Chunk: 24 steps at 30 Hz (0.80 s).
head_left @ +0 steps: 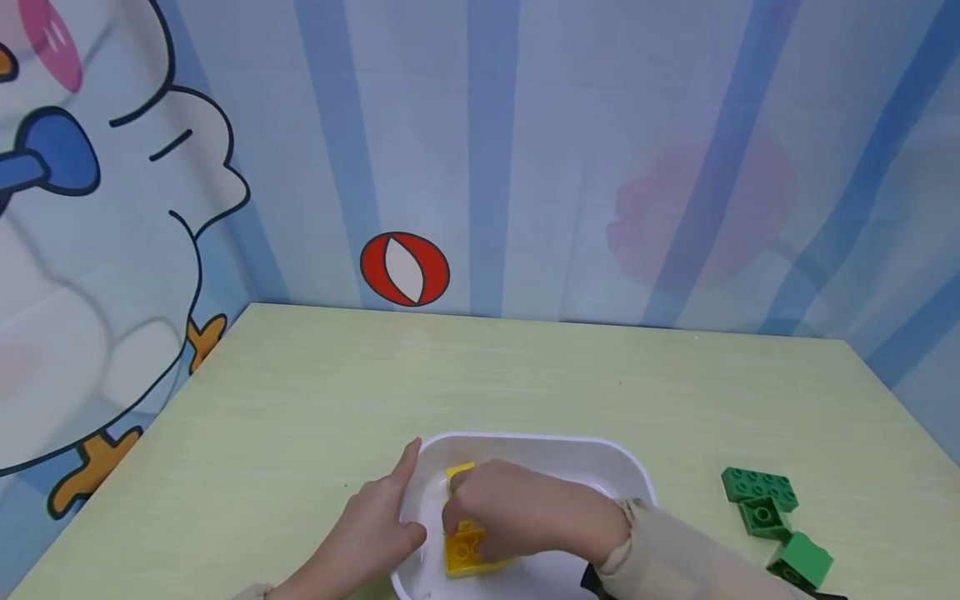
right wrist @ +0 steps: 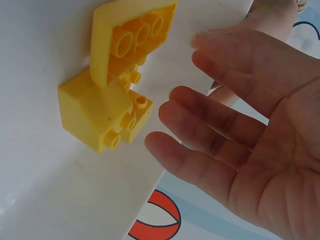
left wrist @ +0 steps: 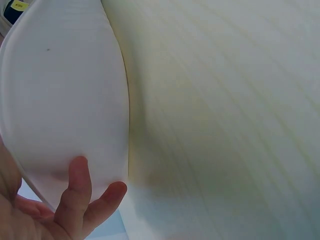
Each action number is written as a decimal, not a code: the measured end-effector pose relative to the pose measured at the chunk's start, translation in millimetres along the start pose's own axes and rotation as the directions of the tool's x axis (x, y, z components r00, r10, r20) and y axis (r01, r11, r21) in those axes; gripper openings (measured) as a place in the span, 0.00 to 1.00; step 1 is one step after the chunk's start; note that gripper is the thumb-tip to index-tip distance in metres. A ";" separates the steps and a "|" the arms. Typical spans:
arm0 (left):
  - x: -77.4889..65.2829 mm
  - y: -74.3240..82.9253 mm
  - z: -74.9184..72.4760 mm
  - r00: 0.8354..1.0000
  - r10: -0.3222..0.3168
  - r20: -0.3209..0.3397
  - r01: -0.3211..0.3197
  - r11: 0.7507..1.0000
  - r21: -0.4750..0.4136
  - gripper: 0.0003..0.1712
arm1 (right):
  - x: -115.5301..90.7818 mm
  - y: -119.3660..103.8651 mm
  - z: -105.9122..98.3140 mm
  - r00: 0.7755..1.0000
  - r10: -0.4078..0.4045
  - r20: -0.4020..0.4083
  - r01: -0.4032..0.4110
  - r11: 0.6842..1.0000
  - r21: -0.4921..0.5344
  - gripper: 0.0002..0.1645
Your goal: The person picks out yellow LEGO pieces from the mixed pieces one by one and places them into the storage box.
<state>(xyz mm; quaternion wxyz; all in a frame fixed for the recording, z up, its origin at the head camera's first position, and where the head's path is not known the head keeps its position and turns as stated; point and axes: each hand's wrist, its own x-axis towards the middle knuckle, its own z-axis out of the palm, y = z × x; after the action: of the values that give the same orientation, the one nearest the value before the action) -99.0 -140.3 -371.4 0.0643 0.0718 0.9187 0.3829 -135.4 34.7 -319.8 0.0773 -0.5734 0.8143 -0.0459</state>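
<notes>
A white plastic tub (head_left: 525, 437) stands at the front of the table, with several yellow toy building bricks (head_left: 465, 557) in it. My left hand (head_left: 375, 521) holds the tub's left rim, thumb at the edge. In the left wrist view, its fingers (left wrist: 75, 192) press against the outer wall. Over the bricks inside the tub is my right hand (head_left: 517, 508), hiding some of them in the head view. The right wrist view shows its fingers relaxed and apart, nothing between them. Beside them, a yellow brick with its hollow underside showing (right wrist: 102, 45) leans on a sloped yellow brick (right wrist: 82, 110).
To the right of the tub, on the pale green table (head_left: 360, 383), lie a long green brick (head_left: 759, 487), a small green brick (head_left: 763, 518) and another green brick (head_left: 804, 560). A striped blue cloth backdrop (head_left: 555, 167) with printed cartoon figures rises behind the table.
</notes>
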 end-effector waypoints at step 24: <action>-0.1 2.0 3.5 0.999 -0.037 -0.014 0.037 0.999 -0.010 0.51 | -32.2 12.1 -12.5 0.967 0.235 0.098 -0.251 0.947 0.200 0.17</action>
<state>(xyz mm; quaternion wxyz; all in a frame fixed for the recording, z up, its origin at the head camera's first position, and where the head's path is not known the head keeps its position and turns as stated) -98.2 -136.5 -372.4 0.0654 0.0517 0.9185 0.3866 -138.3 68.9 -307.1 0.1725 -0.4585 0.8659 -0.1013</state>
